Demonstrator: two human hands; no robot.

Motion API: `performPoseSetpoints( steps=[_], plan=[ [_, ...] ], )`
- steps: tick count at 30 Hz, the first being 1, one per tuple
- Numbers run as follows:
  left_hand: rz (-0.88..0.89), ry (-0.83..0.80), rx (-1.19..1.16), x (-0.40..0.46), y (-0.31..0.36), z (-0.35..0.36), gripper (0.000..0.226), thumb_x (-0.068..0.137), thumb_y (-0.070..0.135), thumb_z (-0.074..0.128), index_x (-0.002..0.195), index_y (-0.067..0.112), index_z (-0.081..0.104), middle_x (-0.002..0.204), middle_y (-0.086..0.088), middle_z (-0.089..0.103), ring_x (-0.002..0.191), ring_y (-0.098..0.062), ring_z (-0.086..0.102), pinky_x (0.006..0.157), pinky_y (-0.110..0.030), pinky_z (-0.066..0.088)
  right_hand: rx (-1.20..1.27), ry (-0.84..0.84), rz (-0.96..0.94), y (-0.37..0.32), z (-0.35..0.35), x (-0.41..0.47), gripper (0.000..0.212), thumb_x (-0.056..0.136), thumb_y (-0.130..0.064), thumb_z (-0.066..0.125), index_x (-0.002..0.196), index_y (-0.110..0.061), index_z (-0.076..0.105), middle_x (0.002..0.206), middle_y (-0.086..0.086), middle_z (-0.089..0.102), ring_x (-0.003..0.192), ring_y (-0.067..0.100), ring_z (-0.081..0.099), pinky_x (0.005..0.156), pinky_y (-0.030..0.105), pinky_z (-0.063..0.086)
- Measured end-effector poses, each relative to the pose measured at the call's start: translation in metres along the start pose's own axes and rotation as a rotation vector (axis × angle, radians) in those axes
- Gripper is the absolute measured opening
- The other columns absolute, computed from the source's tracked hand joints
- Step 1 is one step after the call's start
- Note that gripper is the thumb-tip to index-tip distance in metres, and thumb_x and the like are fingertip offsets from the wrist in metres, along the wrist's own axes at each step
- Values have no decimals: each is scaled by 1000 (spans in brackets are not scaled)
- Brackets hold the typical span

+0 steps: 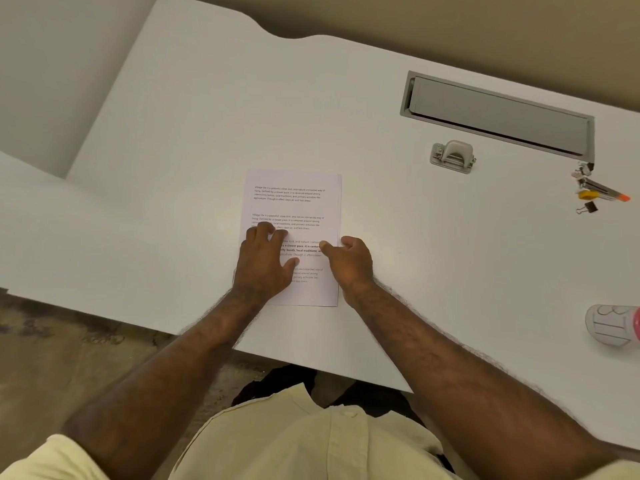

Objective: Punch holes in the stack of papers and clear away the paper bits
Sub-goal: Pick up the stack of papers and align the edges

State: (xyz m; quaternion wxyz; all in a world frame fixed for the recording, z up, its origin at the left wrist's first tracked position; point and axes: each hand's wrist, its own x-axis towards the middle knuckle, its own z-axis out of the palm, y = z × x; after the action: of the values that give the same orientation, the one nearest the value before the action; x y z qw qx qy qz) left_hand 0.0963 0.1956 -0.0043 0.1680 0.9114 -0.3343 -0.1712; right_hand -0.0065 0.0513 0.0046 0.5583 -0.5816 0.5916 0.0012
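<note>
A thin stack of printed papers (294,206) lies flat on the white desk (194,140), near its front edge. My left hand (265,259) rests palm down on the lower left part of the stack, fingers spread. My right hand (348,259) sits at the stack's right edge, its thumb lying on the sheet and its fingers curled beside the edge. A small grey hole punch (453,156) stands far to the right and behind the papers, untouched by either hand.
A grey cable hatch (498,114) is set into the desk at the back right. Clips, a binder clip and an orange-tipped tool (594,192) lie at the far right. A white and pink container (614,325) lies at the right edge.
</note>
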Motion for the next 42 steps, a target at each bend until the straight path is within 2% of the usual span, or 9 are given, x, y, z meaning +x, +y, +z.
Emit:
performPoseSetpoints(
  steps=[8, 17, 20, 23, 25, 28, 30, 36, 42],
  plan=[
    [1, 6, 0, 1, -1, 2, 64, 83, 33, 88, 135, 5, 65, 133, -16, 56, 123, -38, 53, 102, -51, 50, 45, -1, 45, 1, 2, 6, 49, 89, -33, 82, 131, -12, 67, 133, 7, 69, 119, 28, 69, 107, 46, 57],
    [11, 5, 1, 0, 0, 0, 64, 83, 32, 88, 135, 3, 65, 134, -18, 57, 124, -39, 53, 103, -51, 50, 76, 30, 78, -2, 7, 6, 46, 86, -32, 84, 124, -16, 62, 132, 8, 64, 120, 30, 66, 106, 48, 56],
    [9, 8, -2, 0, 1, 0, 64, 83, 32, 88, 134, 3, 65, 134, -18, 57, 124, -39, 54, 103, -51, 50, 111, 30, 73, -2, 6, 6, 43, 88, -30, 83, 120, -17, 58, 128, 6, 64, 115, 26, 66, 103, 43, 57],
    [11, 10, -5, 0, 1, 0, 63, 83, 30, 89, 134, 2, 65, 133, -19, 57, 123, -40, 54, 102, -52, 50, 167, 10, 89, -3, 5, 5, 40, 91, -26, 81, 121, -17, 56, 123, 3, 66, 107, 22, 67, 88, 33, 56],
    [9, 8, -6, 0, 1, 0, 63, 83, 30, 88, 134, 2, 65, 133, -19, 57, 123, -40, 54, 102, -52, 50, 164, -5, 91, -2, 5, 5, 39, 93, -24, 79, 125, -17, 57, 122, 1, 67, 106, 21, 68, 84, 31, 54],
    [2, 2, -6, 0, 1, 0, 64, 83, 31, 88, 135, 3, 64, 134, -18, 56, 124, -39, 53, 104, -51, 49, 76, -19, 36, 3, 6, 5, 27, 95, -20, 74, 120, -15, 65, 117, 2, 74, 101, 21, 72, 83, 32, 58],
    [1, 1, -8, 1, 1, 0, 64, 83, 31, 88, 135, 2, 65, 134, -18, 57, 124, -39, 53, 103, -50, 49, -15, -29, -6, 7, 6, 5, 19, 95, -18, 71, 114, -15, 71, 112, 1, 78, 99, 22, 74, 88, 36, 62],
    [13, -6, -29, 2, 4, 0, 61, 85, 31, 87, 135, 2, 65, 131, -17, 58, 123, -38, 55, 104, -51, 52, -63, -19, -18, 13, -2, 7, 15, 92, -15, 70, 106, -17, 74, 103, -4, 78, 98, 21, 74, 89, 35, 62],
    [-22, 78, -87, 3, 9, 4, 57, 90, 33, 84, 134, 2, 65, 133, -19, 59, 126, -39, 53, 104, -52, 52, -24, 6, 0, 20, -22, 14, 16, 93, -15, 71, 108, -15, 75, 105, -2, 79, 98, 21, 74, 90, 35, 62]
  ],
)
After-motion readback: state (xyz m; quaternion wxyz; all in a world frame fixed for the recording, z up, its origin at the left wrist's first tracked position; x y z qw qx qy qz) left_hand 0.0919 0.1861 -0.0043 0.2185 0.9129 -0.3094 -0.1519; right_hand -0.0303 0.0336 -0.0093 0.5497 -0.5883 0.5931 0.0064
